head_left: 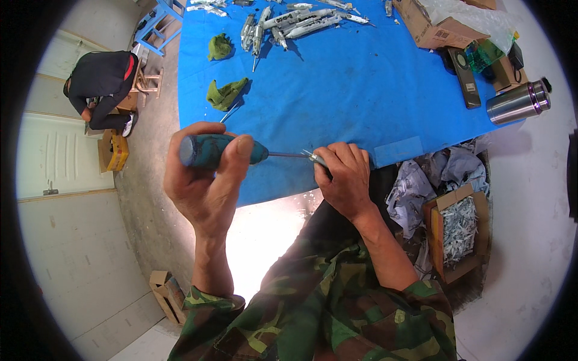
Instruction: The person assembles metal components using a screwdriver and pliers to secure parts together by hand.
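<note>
My left hand is wrapped round the teal handle of a screwdriver. The thin metal shaft runs right, its tip meeting a small grey-white part with fine wire ends. That part is pinched in my right hand, whose fingers hide most of it. Both hands are over the near edge of the blue-covered table. Just beyond my left hand lies a crumpled green cloth, with a thin metal tool beside it. Farther back sits a second green cloth.
Several slim white devices are heaped at the far side. At right stand a cardboard box, a dark flat case and a steel flask. A box of white scraps is below right. Someone bends over at far left.
</note>
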Motion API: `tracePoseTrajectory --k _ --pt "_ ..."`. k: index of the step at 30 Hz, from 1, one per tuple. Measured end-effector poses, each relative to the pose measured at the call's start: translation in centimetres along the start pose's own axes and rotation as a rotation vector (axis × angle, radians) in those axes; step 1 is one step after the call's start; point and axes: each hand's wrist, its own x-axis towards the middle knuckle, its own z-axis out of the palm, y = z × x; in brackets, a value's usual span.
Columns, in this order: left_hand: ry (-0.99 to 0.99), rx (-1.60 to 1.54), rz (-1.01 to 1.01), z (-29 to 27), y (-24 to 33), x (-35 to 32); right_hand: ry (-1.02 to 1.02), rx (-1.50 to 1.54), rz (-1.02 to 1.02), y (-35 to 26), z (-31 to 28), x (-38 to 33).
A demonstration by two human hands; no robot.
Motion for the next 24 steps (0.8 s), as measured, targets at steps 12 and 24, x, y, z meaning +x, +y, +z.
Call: tracePoseTrajectory --k 12,24 --pt "-0.014 -0.034 0.005 0.4 0.3 0.0 -0.012 0.009 -0.004 0.0 -0.3 0.1" --pt "-0.044 0.157 0.063 1.5 0.9 -0.4 -0.019 0.014 -0.003 0.0 -0.1 0.0"
